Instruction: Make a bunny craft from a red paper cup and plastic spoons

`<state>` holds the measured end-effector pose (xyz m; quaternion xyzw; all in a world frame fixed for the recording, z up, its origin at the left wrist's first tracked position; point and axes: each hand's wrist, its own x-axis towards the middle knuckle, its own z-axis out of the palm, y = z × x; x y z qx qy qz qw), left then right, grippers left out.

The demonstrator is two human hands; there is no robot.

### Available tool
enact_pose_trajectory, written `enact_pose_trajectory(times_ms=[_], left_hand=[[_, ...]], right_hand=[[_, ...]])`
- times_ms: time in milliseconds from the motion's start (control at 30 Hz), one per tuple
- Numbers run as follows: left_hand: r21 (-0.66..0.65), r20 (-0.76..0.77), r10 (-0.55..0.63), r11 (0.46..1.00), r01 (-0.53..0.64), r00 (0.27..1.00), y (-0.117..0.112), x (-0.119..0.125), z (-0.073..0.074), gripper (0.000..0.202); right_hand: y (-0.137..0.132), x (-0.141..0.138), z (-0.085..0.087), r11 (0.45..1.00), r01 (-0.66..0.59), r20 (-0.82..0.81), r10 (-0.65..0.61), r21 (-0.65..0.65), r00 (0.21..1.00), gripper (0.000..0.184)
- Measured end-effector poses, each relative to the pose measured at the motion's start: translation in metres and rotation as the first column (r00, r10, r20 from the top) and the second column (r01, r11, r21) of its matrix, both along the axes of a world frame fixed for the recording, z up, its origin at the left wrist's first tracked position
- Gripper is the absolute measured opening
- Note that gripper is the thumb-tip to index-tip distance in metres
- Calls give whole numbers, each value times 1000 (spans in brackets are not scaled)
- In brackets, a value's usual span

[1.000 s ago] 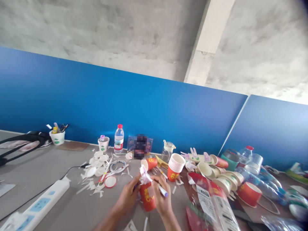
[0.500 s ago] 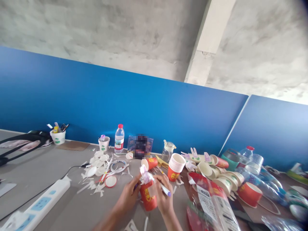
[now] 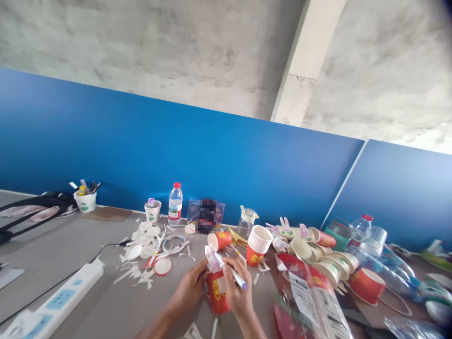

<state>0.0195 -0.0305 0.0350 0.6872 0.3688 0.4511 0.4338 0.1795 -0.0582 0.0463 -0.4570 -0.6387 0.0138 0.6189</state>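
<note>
My left hand (image 3: 189, 291) is closed around a red paper cup (image 3: 216, 293) that stands upside down on the grey table (image 3: 63, 254). White paper ears with purple marks (image 3: 212, 258) stick up from the cup's top. My right hand (image 3: 238, 289) pinches a white marker with a purple tip (image 3: 236, 277) and rests against the cup's right side. The marker lies slanted across the cup's upper edge.
A stack of red cups (image 3: 257, 245) and a tipped red cup (image 3: 219, 240) lie just behind. Paper scraps and cut rings (image 3: 151, 252) lie left, a power strip (image 3: 52, 303) lower left. Finished eared cups (image 3: 310, 245), bottles (image 3: 370, 245) and a plastic bag (image 3: 310, 301) crowd the right.
The marker tip has shifted slightly up and left along the cup. My left hand has slid a little lower on the cup. The cup stays in place.
</note>
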Motion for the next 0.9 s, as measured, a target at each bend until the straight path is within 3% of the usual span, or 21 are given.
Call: enact_pose_trajectory(times_ms=[200, 500, 633, 767, 900], left_hand=[[3, -17, -5, 1000, 5, 1000, 1, 0, 2, 27], [154, -18, 80, 985, -77, 997, 8, -5, 0, 23], [47, 31, 62, 997, -63, 998, 5, -4, -3, 22], [-118, 83, -50, 991, 60, 995, -1, -1, -3, 31], [-154, 172, -80, 982, 107, 982, -2, -1, 2, 42]], right_hand=[[-1, 0, 3, 1000, -4, 4, 4, 29, 1000, 25], [-7, -3, 12, 995, -47, 45, 43, 86, 998, 24], [-7, -4, 12, 992, -61, 77, 52, 113, 996, 23], [-8, -4, 14, 992, -66, 101, 56, 107, 993, 20], [-9, -4, 16, 990, -65, 89, 54, 125, 995, 20]])
